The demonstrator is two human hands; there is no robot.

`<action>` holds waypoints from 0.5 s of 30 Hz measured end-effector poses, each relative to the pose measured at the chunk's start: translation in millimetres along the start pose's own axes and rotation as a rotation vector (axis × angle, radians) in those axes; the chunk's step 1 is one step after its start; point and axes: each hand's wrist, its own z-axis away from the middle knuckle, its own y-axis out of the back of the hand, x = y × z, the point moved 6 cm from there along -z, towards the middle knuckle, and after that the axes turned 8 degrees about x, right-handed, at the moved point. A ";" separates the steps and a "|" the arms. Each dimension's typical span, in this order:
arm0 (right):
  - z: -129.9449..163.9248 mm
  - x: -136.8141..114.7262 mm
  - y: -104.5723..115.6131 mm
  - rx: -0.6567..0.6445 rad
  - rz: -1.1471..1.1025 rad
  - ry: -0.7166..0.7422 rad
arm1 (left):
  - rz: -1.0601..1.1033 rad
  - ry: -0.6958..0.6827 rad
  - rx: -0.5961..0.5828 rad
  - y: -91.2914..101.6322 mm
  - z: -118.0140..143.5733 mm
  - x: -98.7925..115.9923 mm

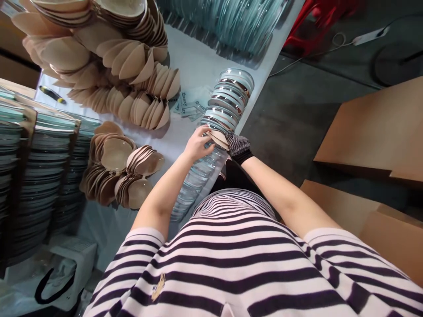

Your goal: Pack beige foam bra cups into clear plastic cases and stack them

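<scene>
A thin beige rounded piece [218, 139] is between my two hands, at the near end of a row of round glass discs [228, 99] with shiny edges. My left hand [200, 143] is bare, its fingers curled over the left edge of the piece. On my right hand [238, 145] is a dark patterned glove, closed at the piece's right edge; its fingertips are partly hidden. Below the hands, more clear glass discs [194, 180] lie in a line along the table edge. Small printed cards [189, 107] rest left of the disc row.
Bunches of beige rounded pieces [128, 61] cover the left of the white table [188, 53], with a smaller group [120, 165] nearer me. Glass stacks [49, 163] stand far left. More glass [228, 22] lies at the back. Cardboard boxes [373, 127] and a power strip [370, 36] are right.
</scene>
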 end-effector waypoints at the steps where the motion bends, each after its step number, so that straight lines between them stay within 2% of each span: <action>1: 1.8 -0.1 0.5 0.012 0.011 -0.012 | -0.008 0.009 -0.004 0.3 -0.1 0.1; 4: 11.2 0.5 10.3 0.080 0.035 -0.048 | -0.053 0.057 0.012 1.8 -0.7 -2.0; 7: 22.3 -1.5 15.9 0.110 0.008 -0.006 | -0.057 0.072 0.042 2.1 -0.5 -3.0; 10: 22.4 -1.2 8.6 0.118 -0.023 0.002 | -0.023 0.043 0.048 1.9 1.1 -1.5; 15: 3.7 -1.0 -4.9 0.138 -0.040 -0.034 | 0.011 0.031 0.009 2.9 3.0 -0.7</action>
